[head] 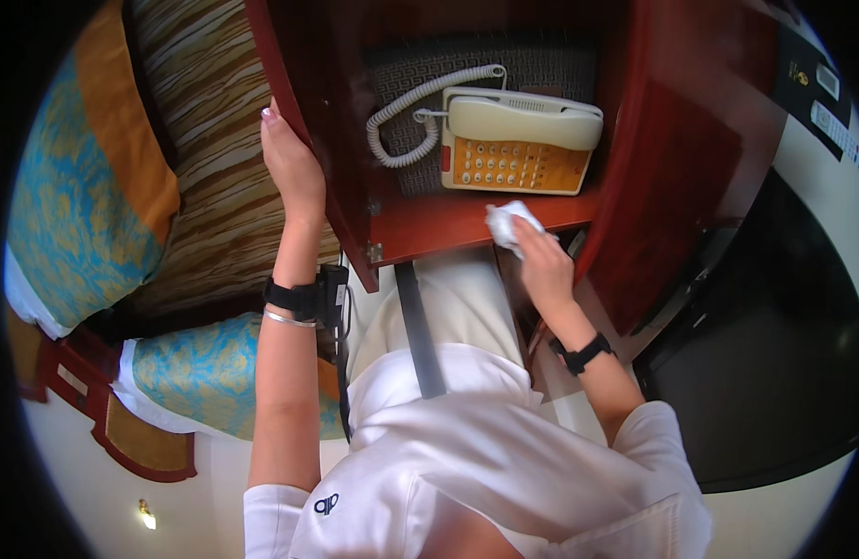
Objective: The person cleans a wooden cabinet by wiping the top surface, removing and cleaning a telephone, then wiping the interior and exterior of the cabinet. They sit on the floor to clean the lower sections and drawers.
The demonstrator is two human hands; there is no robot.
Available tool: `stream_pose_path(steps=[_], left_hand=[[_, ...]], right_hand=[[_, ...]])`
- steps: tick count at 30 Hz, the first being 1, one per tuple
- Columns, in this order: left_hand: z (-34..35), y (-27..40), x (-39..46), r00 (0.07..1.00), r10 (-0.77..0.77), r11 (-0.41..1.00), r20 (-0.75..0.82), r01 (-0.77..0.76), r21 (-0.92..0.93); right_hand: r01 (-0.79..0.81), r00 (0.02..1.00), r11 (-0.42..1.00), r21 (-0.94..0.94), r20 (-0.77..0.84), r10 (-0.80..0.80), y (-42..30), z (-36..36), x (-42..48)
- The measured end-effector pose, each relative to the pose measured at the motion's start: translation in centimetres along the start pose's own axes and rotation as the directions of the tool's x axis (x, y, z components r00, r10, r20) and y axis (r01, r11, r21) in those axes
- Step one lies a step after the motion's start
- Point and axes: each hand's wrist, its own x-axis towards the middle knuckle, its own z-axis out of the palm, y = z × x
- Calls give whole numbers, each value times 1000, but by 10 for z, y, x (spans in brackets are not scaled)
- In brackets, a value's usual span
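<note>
My left hand (293, 168) grips the edge of the red-brown wooden cabinet door (296, 105), which stands open at the left on metal hinges (375, 250). In my right hand (546, 269) is a crumpled white cloth or tissue (514, 222), slightly blurred, at the front edge of the wooden shelf (429, 227). Just behind the cloth, a cream corded telephone (520, 136) with an orange keypad face rests in the cabinet, its handset in place. The coiled cord (382, 133) loops to its left over a dark patterned item (415, 77).
Left of the door are a striped carpet (199, 91) and beds with blue-gold covers (87, 168). A large black screen (764, 349) stands at the right. Beyond it, a remote control (829, 124) lies on a dark folder (796, 77).
</note>
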Motion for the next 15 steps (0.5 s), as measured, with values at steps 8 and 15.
stream_pose_path(steps=[8, 15], left_hand=[[4, -13, 0, 995, 92, 996, -46, -90, 28], [34, -10, -11, 996, 81, 993, -39, -78, 84]], right_hand=[[-408, 906, 888, 210, 212, 366, -8, -53, -32], [-567, 657, 307, 764, 195, 728, -16, -106, -11]])
